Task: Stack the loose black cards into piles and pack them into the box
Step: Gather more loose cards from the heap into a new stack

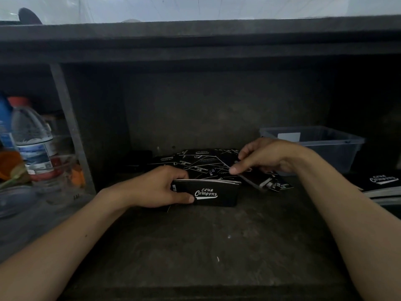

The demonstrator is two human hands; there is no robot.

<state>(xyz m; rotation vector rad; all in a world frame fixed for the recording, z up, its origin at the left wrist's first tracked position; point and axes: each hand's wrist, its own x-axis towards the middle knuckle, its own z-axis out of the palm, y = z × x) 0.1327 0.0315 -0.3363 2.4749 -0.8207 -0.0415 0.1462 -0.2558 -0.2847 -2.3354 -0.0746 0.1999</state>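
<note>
Dozens of loose black cards [195, 162] are lying in a scattered heap at the centre of the frame, on the dark bench [195, 246]. I am watching the left hand [156, 187] gripping a squared pile [208, 192] just below the heap, with the thumb on top, the fingers curled round its left end and the white logo facing up. The right hand [267, 157] is curling over the heap's right edge, thumb and fingers pinching what looks like a few cards [256, 180]; how many I cannot tell. I am judging the cards light, thin, stiff and slick, so a pile will be sliding apart unless clamped across its edges. The clear box [325, 144] is sitting open-topped at right centre, just behind the right wrist. Another stacked pile [382, 183] is lying at the right edge. A water bottle [32, 137] is standing at left beyond a slanted post [69, 127], well apart from the way to the box.
</note>
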